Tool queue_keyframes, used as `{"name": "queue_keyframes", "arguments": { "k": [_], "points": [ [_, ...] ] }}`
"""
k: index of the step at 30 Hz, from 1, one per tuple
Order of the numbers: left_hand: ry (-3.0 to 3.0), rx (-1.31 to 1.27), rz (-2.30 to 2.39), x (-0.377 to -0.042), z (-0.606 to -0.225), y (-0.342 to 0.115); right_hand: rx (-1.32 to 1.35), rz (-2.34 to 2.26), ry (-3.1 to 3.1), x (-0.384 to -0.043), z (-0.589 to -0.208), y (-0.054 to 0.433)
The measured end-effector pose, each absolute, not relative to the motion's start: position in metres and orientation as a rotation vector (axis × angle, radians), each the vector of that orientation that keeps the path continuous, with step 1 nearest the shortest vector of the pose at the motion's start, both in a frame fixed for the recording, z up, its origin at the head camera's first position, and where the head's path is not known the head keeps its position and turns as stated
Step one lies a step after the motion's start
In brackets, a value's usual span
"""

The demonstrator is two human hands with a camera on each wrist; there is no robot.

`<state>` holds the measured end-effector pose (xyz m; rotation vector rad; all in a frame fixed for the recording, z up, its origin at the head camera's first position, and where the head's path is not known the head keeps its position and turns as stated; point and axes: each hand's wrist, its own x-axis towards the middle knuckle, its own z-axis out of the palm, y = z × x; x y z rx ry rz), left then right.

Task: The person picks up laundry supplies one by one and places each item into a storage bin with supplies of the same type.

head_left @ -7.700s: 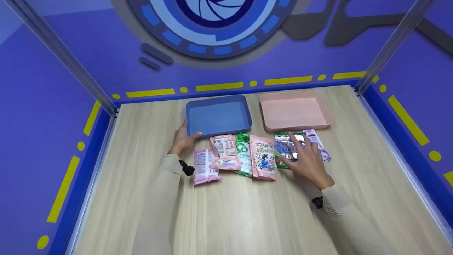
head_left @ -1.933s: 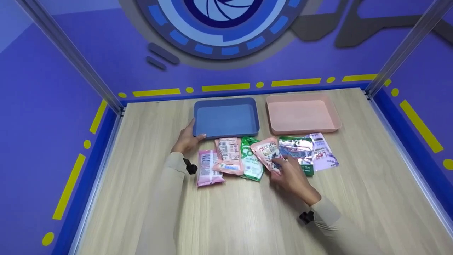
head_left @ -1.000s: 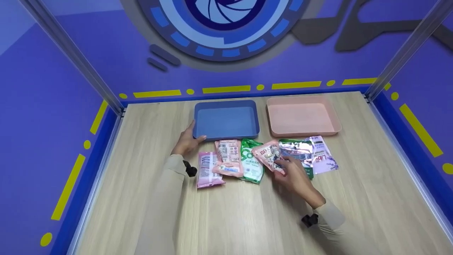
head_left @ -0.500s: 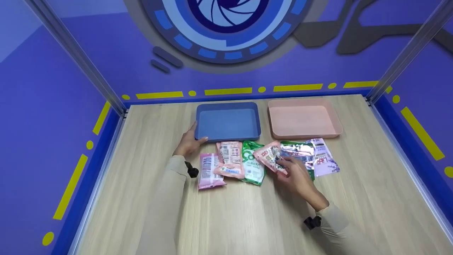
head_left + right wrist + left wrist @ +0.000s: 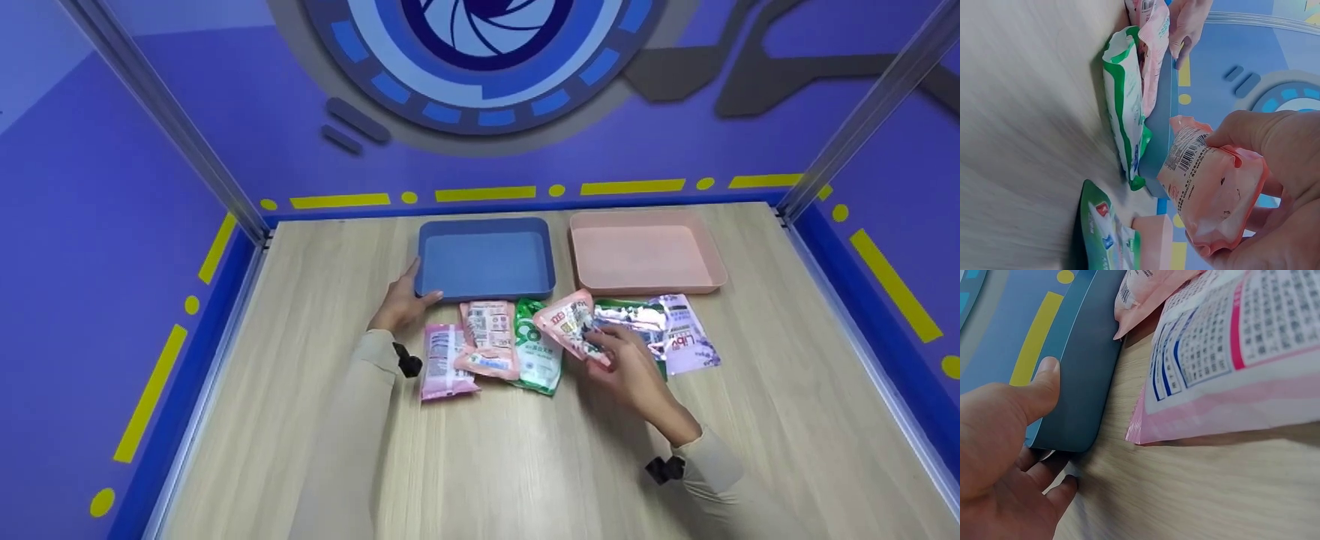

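Observation:
In the head view, my left hand (image 5: 400, 304) grips the near left corner of a blue tray (image 5: 484, 259). The left wrist view has its thumb (image 5: 1047, 385) against the tray wall (image 5: 1086, 365) and the other fingers round the corner. My right hand (image 5: 634, 367) pinches a pink pouch (image 5: 564, 321) by its lower right end. That pouch (image 5: 1202, 180) is tilted and held above the table, its printed back turned to the right wrist camera. Left of it lie a green-and-white packet (image 5: 538, 356), another pink pouch (image 5: 487, 345) and a pink-purple packet (image 5: 444, 364).
A pink tray (image 5: 649, 251) stands right of the blue one. Before it lie a shiny green-and-silver packet (image 5: 637, 319), partly behind the right hand, and a lilac packet (image 5: 686, 337). Purple walls (image 5: 847, 150) bound the wooden table (image 5: 495, 465) at back and sides.
The right hand has moved left from the green-and-silver packet to the pink pouch, which lay flat and is now pinched, tilted and slightly raised. The left hand keeps its hold on the tray.

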<state>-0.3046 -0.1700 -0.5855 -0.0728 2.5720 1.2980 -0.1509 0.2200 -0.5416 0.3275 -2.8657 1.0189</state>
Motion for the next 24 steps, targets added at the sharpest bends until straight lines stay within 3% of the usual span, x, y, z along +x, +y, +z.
{"name": "queue_keyframes", "arguments": {
  "k": [24],
  "points": [
    [2.594,-0.050,1.299,-0.305,-0.587,-0.170,0.490,1.013,-2.751,-0.174,-0.528,0.218]
  ]
}}
